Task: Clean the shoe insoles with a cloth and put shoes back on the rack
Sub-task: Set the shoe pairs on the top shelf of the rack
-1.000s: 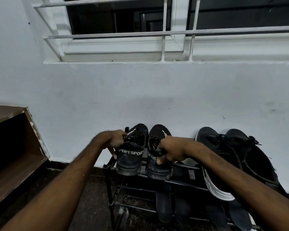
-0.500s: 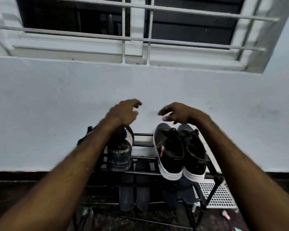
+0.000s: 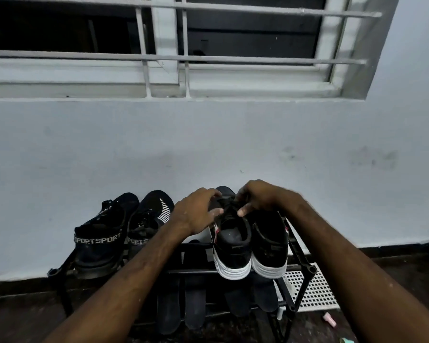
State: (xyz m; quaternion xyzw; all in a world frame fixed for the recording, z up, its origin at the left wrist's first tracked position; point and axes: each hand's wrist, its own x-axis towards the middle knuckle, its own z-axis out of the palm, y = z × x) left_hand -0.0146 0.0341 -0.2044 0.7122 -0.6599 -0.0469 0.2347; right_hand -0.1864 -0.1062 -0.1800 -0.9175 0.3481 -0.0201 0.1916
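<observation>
Black white-soled sneaker pair [image 3: 233, 246] sits on top tier of black metal rack [image 3: 312, 269]; left grip [image 3: 198, 214] and right grip [image 3: 260, 198] clasp its laced fronts. Likely fetching it for insole cleaning; next: lift both shoes clear.

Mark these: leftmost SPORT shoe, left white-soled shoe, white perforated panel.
leftmost SPORT shoe [image 3: 97, 241], head view, on the lettered heel band.
left white-soled shoe [image 3: 230, 256], head view, on the black heel back.
white perforated panel [image 3: 320, 293], head view, on its holed face.
</observation>
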